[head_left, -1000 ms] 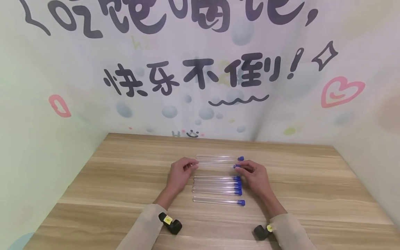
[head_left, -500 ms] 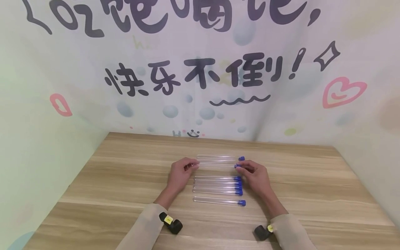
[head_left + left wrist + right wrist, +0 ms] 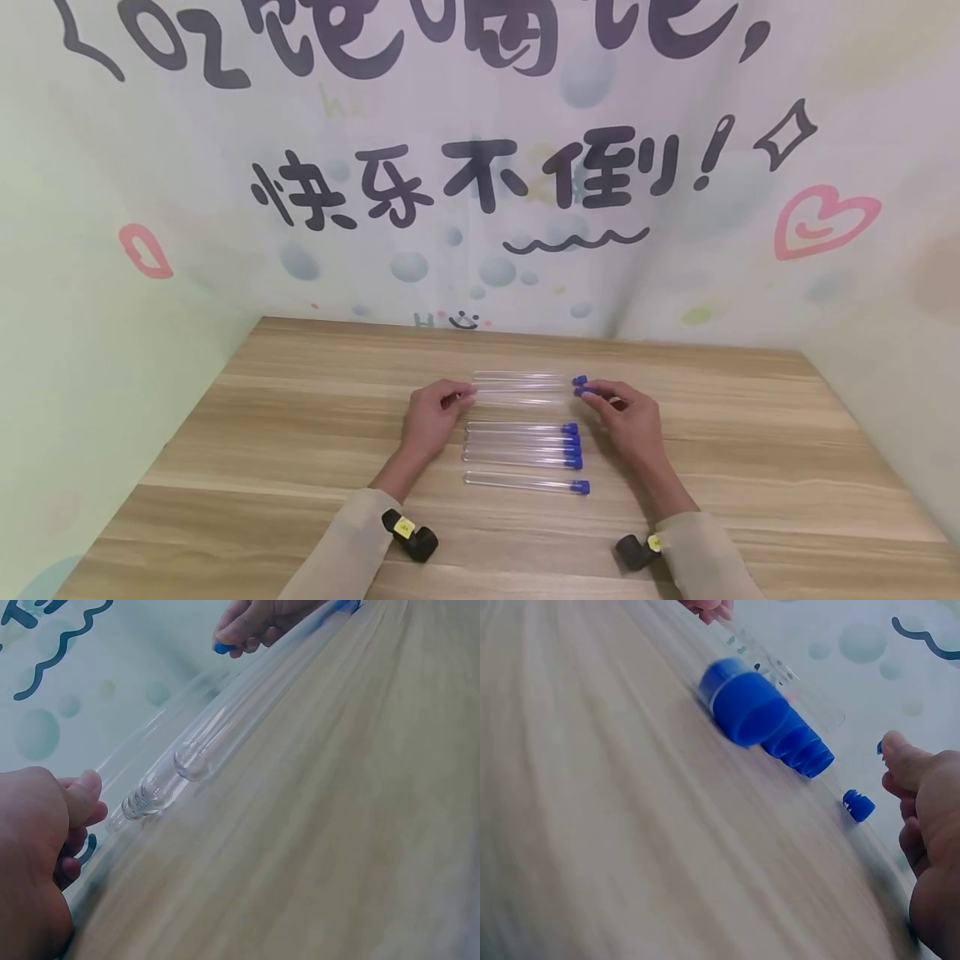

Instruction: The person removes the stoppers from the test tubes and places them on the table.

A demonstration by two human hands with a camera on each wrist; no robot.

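Note:
My left hand [image 3: 433, 421] pinches the rounded end of a clear test tube [image 3: 139, 750], raised a little off the table. The tube's other end is uncapped, as the right wrist view shows. Between thumb and fingers of my right hand [image 3: 632, 421] is a small blue cap [image 3: 223, 648], apart from the tube's mouth. A second loose blue cap [image 3: 858, 805] lies on the table just beyond that hand. Behind the held tube, other uncapped clear tubes [image 3: 517, 377] lie crosswise; their exact number is hard to make out.
Nearer me, several blue-capped test tubes [image 3: 517, 450] lie side by side. One more capped tube [image 3: 521, 482] lies apart in front of them. The wood-grain table [image 3: 300, 433] ends at a printed cloth backdrop [image 3: 480, 250].
The right hand has drawn the blue cap off the tube and moved to the right with it. The left hand stays almost still, holding the tube.

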